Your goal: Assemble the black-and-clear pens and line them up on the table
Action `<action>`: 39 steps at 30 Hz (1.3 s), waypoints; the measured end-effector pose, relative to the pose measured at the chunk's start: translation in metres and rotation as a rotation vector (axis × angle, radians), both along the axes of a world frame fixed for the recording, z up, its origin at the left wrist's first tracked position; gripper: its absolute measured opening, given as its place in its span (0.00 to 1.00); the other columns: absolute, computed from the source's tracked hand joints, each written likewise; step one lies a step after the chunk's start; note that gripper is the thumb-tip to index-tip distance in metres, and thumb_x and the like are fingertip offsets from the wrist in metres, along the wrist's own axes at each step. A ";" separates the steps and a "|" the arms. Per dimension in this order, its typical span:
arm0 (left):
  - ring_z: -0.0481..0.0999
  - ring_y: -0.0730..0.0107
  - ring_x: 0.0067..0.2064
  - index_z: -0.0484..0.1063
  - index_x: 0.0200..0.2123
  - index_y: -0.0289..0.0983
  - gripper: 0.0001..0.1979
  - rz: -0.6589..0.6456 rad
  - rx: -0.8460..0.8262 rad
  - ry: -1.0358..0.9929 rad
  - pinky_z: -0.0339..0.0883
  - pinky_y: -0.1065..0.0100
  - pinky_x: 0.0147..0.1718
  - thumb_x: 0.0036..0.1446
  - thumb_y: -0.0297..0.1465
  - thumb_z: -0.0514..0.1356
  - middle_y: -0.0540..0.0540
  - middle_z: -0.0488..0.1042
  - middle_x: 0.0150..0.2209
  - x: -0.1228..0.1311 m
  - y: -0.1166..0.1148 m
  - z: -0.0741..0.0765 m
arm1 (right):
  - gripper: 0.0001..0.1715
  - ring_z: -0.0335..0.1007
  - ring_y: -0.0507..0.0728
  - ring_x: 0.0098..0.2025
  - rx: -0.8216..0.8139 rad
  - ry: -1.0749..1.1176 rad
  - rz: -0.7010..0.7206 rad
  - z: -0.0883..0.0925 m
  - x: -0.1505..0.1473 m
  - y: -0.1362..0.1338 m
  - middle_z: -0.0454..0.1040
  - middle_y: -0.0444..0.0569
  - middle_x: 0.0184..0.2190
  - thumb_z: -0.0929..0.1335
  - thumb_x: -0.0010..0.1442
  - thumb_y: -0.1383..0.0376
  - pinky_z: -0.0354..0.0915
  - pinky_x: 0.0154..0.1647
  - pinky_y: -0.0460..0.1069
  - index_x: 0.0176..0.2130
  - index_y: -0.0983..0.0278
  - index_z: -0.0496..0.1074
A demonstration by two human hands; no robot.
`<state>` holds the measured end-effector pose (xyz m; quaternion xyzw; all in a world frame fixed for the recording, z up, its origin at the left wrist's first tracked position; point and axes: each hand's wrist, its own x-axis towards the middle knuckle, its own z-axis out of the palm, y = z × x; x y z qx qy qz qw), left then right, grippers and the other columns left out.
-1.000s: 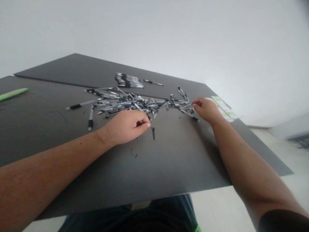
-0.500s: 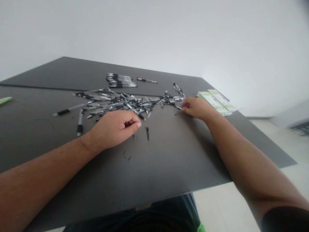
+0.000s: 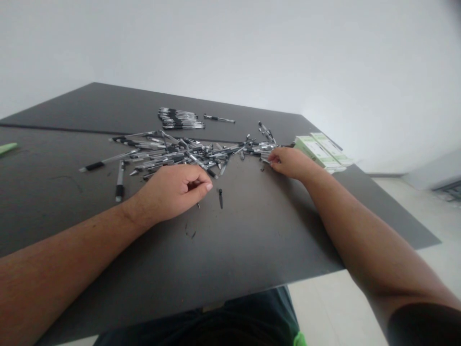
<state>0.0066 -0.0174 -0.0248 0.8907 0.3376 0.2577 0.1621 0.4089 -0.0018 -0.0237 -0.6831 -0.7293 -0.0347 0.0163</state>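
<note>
A loose heap of black and clear pens [image 3: 180,153] is spread across the dark table [image 3: 252,240]. My left hand [image 3: 173,190] rests on the table just in front of the heap, fingers curled into a loose fist; a thin part seems pinched at its fingertips, too small to tell. A small black pen cap [image 3: 220,197] lies just right of it. My right hand [image 3: 290,162] lies at the right end of the heap, its fingertips closed on a pen part there.
A tidy row of pens [image 3: 180,119] and a single pen [image 3: 219,118] lie further back. Green and white boxes [image 3: 320,150] sit at the table's right edge. A green object [image 3: 7,148] shows at the far left. Tiny dark bits [image 3: 190,234] lie near me.
My right hand has slid left along the heap's right end. My left hand stays curled in place. The view shifted slightly, bringing the green boxes more into sight.
</note>
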 end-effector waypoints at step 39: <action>0.83 0.62 0.39 0.83 0.40 0.42 0.13 0.167 -0.023 -0.053 0.70 0.63 0.42 0.69 0.41 0.60 0.48 0.86 0.37 0.000 0.000 0.004 | 0.15 0.85 0.60 0.34 0.356 0.806 0.099 0.002 -0.024 -0.020 0.86 0.48 0.38 0.73 0.75 0.49 0.78 0.32 0.54 0.50 0.56 0.78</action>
